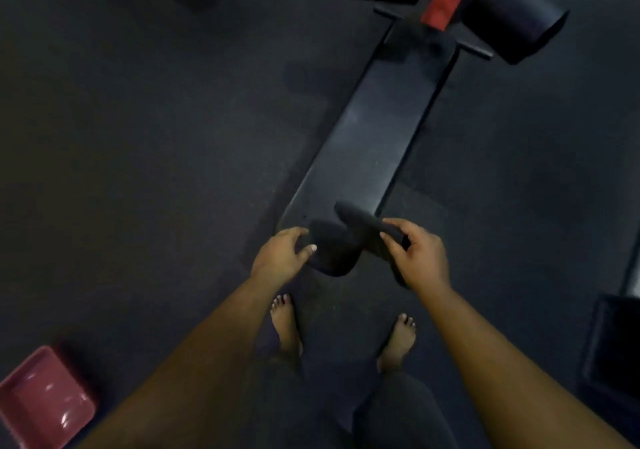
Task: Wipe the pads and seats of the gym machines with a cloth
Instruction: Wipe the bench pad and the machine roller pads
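Head view: left hand (284,253) and right hand (417,253) each pinch an end of the dark cloth (341,246), stretched above the bench pad's (367,137) near edge, probably to spread it for wiping.

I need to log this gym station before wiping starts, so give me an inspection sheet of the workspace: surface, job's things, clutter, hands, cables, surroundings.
Surface: dark rubber gym floor, dimly lit.
Job's things: long black bench pad running away from the person; dark cloth held above its near end, folded or twisted between the hands.
Clutter: reddish plastic tray on the floor at lower left.
Hands: left hand pinches the cloth's left end; right hand grips its right end.
Cables: nothing seen.
Surroundings: black roller pad and red frame part at the bench's far end; dark box at right edge; bare feet near the bench.
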Demonstrator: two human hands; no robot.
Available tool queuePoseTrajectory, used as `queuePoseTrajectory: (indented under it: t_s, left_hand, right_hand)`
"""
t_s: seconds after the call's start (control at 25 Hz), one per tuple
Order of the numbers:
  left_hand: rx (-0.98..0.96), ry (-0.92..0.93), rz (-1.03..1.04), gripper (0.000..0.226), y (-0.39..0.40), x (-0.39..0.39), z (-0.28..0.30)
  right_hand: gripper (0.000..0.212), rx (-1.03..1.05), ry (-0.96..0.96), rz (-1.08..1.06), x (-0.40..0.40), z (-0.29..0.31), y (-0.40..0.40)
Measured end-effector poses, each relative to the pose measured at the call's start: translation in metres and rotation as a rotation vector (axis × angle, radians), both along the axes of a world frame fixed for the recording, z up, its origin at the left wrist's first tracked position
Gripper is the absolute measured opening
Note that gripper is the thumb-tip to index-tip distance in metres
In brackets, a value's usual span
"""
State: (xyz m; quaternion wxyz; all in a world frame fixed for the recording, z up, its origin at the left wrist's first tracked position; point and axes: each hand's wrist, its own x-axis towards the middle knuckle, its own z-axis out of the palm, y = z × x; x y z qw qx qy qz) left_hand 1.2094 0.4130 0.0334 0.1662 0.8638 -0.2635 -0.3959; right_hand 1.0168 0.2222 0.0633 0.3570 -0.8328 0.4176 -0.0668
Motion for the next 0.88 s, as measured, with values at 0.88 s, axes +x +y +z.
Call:
queuePoseTrajectory:
  t_s: [0.88]
  left_hand:
    - [0.009, -0.492, 0.062, 0.065, -0.016, 0.014, -0.251]
  right_hand:
    - [0.065, -0.017, 0.358, -0.107, 0.068, -0.260, 0.081]
